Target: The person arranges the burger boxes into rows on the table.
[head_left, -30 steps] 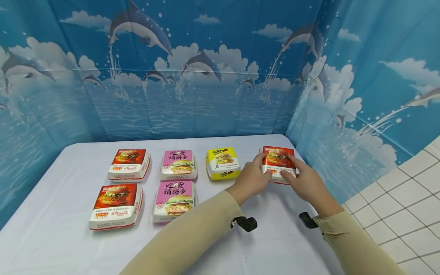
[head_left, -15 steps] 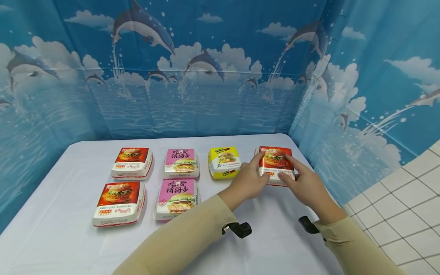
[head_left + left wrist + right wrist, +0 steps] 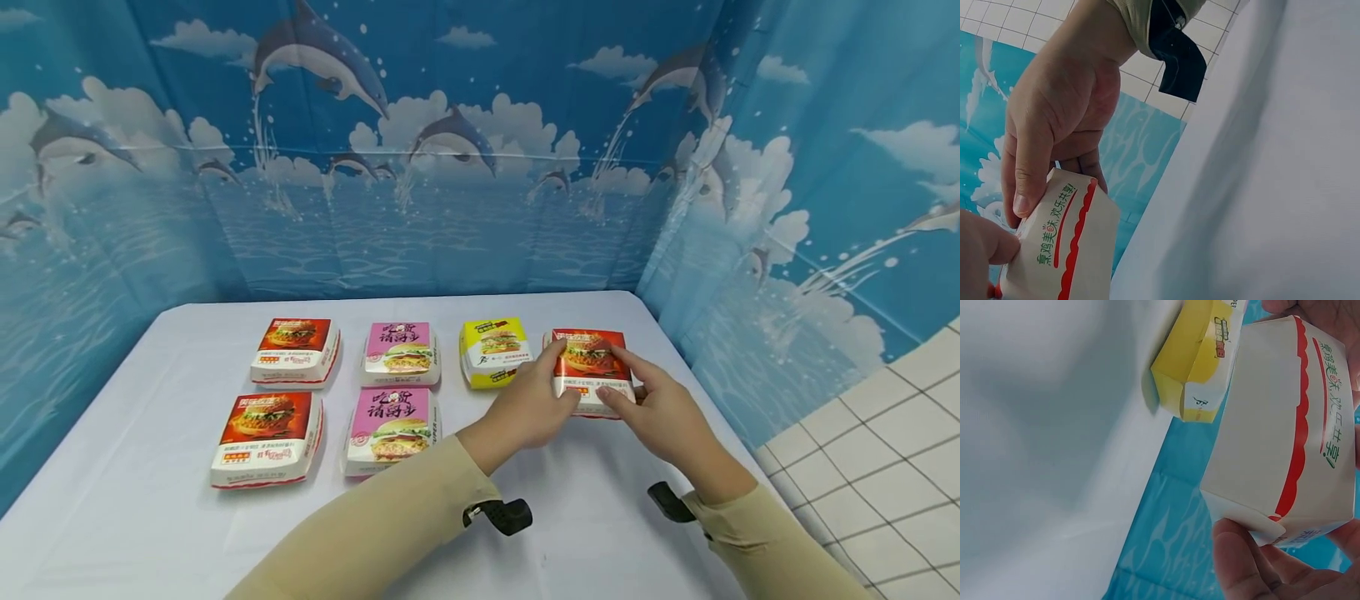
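Observation:
A red and white burger box (image 3: 596, 367) is held between both hands at the right of the table, seemingly raised off the cloth. My left hand (image 3: 531, 407) grips its left side, thumb at the near corner. The right side is gripped by my right hand (image 3: 667, 410), whose thumb lies on the lid. In the right wrist view, the box's white side (image 3: 1266, 419) with a red wavy line faces the camera, and fingers curl round its corner. Left of the held box sits a yellow and white burger box (image 3: 495, 350), close to my left hand.
Two pink burger boxes (image 3: 401, 354) stand in a column left of the yellow one. Further left, two red and white boxes (image 3: 262, 437) form another column. A white cloth covers the table (image 3: 135, 467); a blue dolphin curtain (image 3: 420, 225) hangs behind and at the right.
Both hands have carried the red and white box left and slightly nearer to me, toward the yellow box. The head view has shifted slightly left. The other boxes stay in place.

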Motion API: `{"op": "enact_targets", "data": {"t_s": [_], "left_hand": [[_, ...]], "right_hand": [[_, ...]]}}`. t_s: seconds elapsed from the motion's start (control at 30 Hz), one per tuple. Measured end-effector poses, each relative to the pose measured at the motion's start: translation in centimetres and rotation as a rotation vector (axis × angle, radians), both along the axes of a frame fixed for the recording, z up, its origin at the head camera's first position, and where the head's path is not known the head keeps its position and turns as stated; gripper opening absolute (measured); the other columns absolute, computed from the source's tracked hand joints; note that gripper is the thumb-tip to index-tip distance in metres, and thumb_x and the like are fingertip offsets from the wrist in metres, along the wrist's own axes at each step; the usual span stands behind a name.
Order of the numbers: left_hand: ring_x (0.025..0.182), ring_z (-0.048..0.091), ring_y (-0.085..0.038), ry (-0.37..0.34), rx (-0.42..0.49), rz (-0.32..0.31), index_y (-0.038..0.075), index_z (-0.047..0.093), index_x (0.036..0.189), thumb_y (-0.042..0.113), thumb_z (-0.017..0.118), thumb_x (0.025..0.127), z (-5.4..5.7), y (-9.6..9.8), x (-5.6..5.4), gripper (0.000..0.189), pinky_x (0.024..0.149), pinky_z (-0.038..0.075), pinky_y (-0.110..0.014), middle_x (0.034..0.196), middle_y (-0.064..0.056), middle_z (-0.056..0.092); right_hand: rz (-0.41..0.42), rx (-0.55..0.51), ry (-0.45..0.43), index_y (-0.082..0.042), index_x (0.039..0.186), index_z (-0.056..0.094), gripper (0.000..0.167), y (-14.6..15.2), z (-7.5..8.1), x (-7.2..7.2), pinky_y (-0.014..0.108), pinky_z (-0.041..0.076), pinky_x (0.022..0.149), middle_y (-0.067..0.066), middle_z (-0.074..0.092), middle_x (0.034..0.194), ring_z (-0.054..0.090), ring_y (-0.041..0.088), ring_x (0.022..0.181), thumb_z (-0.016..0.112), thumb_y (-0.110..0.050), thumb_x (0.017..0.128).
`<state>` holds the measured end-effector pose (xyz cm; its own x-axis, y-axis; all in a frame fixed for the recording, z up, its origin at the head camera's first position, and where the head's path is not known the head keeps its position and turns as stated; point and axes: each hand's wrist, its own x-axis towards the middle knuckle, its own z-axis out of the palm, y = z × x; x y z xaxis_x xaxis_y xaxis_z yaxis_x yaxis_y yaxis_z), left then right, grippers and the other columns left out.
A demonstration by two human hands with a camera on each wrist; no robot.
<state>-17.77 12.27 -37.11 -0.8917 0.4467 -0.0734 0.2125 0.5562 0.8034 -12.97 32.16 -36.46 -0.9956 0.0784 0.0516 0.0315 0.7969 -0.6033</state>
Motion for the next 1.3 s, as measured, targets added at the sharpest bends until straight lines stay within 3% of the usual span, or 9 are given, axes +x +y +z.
{"op": "enact_targets", "data": {"t_s": [0.27, 0.53, 0.7, 0.87, 1.1, 1.3], "left_hand": [[0.118, 0.056, -0.022, -0.01, -0.061, -0.015, 0.039, 0.022, 0.167, 0.044, 0.061, 0.103, 0.0, -1.1, 0.5, 0.075, 0.088, 0.057, -0.037, 0.159, -0.007, 0.048], [0.114, 0.057, -0.021, -0.008, -0.11, -0.02, 0.032, 0.022, 0.168, 0.042, 0.062, 0.103, -0.5, -2.6, 0.9, 0.077, 0.083, 0.056, -0.035, 0.162, -0.007, 0.046], [0.114, 0.058, -0.022, -0.032, -0.131, -0.028, 0.031, 0.021, 0.168, 0.043, 0.062, 0.102, -0.8, -3.5, 1.2, 0.079, 0.085, 0.058, -0.035, 0.164, -0.008, 0.045], [0.109, 0.059, -0.022, -0.05, -0.136, -0.047, 0.031, 0.021, 0.169, 0.042, 0.063, 0.103, -1.0, -4.5, 1.6, 0.079, 0.077, 0.055, -0.033, 0.161, -0.01, 0.047], [0.115, 0.058, -0.022, -0.038, -0.157, -0.052, 0.027, 0.023, 0.169, 0.041, 0.061, 0.103, -1.4, -5.6, 1.8, 0.077, 0.093, 0.055, -0.04, 0.161, -0.012, 0.046], [0.102, 0.06, -0.025, -0.066, -0.204, -0.039, 0.029, 0.024, 0.168, 0.044, 0.063, 0.102, -1.8, -6.2, 1.8, 0.078, 0.078, 0.054, -0.038, 0.147, -0.018, 0.054]], "right_hand": [[0.042, -0.011, 0.022, -0.01, 0.164, 0.038, 0.078, -0.6, -0.4, 0.4, 0.028, 0.056, 0.062, 0.025, 0.061, 0.134, 0.067, 0.021, 0.086, 0.075, -0.032, 0.099], [0.079, -0.011, 0.005, -0.008, 0.162, 0.041, 0.076, -1.8, -1.3, 0.6, 0.025, 0.056, 0.063, 0.027, 0.053, 0.146, 0.065, 0.018, 0.084, 0.076, -0.031, 0.098], [0.097, -0.012, -0.01, -0.01, 0.161, 0.043, 0.076, -2.4, -1.7, 0.7, 0.025, 0.056, 0.064, 0.026, 0.053, 0.148, 0.063, 0.017, 0.084, 0.076, -0.033, 0.098], [0.125, -0.021, -0.014, -0.012, 0.16, 0.045, 0.075, -2.9, -2.1, 0.8, 0.025, 0.056, 0.065, 0.024, 0.055, 0.146, 0.064, 0.016, 0.083, 0.078, -0.034, 0.097], [0.157, -0.016, -0.048, -0.014, 0.16, 0.046, 0.076, -3.7, -2.3, 0.7, 0.026, 0.056, 0.064, 0.022, 0.056, 0.145, 0.062, 0.016, 0.082, 0.078, -0.038, 0.095], [0.179, 0.014, -0.08, -0.015, 0.161, 0.045, 0.077, -4.3, -2.8, 0.5, 0.026, 0.055, 0.07, 0.022, 0.056, 0.147, 0.062, 0.016, 0.086, 0.077, -0.042, 0.096]]}}
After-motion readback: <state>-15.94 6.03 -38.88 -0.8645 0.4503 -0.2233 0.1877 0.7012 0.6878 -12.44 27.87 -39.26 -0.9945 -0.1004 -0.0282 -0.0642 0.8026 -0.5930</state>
